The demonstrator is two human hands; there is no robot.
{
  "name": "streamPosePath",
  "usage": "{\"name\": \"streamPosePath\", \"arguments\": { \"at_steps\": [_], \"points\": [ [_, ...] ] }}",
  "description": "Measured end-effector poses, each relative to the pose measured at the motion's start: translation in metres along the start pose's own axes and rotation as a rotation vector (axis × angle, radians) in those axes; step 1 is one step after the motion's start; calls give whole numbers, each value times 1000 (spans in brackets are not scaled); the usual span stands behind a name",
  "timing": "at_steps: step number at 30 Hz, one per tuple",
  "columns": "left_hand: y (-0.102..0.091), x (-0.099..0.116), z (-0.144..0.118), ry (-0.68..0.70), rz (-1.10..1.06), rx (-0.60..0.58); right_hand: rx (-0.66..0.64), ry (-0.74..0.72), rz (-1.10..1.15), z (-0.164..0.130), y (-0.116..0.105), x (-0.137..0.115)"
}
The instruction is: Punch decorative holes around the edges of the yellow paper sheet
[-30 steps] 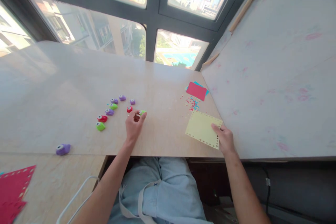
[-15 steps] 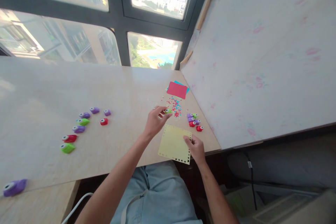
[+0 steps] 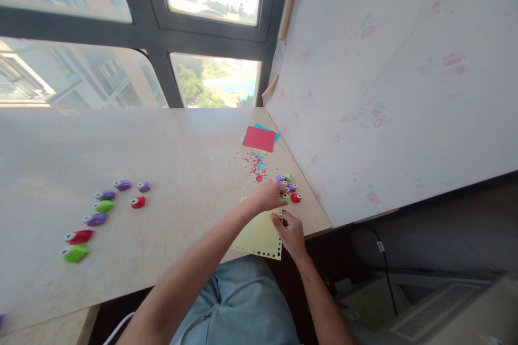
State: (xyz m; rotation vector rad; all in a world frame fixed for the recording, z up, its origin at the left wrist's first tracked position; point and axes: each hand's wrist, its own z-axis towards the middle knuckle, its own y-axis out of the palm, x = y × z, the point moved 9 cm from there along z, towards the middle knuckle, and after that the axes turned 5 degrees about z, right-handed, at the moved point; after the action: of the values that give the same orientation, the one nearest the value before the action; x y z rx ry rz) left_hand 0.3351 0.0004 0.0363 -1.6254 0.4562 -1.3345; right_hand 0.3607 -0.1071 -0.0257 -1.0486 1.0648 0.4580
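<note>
My right hand pinches the right edge of a yellow sheet of paper, which has small shapes punched along its borders. Over the sheet's far right corner, my left hand is closed on a small green craft punch, mostly covered by the fingers. Just beyond it sits a cluster of small punches, among them a purple punch and a red punch. My left forearm and hand cover the sheet's far left part.
Red and blue paper confetti lies scattered behind my hands, with a red card on a blue one farther back. Larger punches, such as a green one, stand in a curve at left. A wall bounds the table's right side.
My left hand has carried the green punch rightward and nearer, from beside the confetti to the punch cluster. My right hand still holds the sheet. The view has shifted a little to the right.
</note>
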Motion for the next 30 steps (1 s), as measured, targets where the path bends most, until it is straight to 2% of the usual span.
{"name": "streamPosePath", "arguments": {
  "at_steps": [4,7,17,21,24,27,30],
  "points": [
    [11,7,10,26,134,-102,15,-15,-19,0,-1,0],
    [15,7,14,7,181,-137,14,-22,-17,-1,-1,-1],
    [5,-10,13,-159,219,-31,12,-4,-15,-2,-3,-2],
    [-16,-25,5,-212,109,109,-2,17,43,-1,-2,1],
    [-38,-43,-12,-216,19,246,8,32,34,0,-2,1],
    [-61,-72,-43,-239,-37,393,20,40,7,2,-3,0],
    [-80,-109,-93,-341,-97,564,25,53,-13,4,-3,0]
  ]
}}
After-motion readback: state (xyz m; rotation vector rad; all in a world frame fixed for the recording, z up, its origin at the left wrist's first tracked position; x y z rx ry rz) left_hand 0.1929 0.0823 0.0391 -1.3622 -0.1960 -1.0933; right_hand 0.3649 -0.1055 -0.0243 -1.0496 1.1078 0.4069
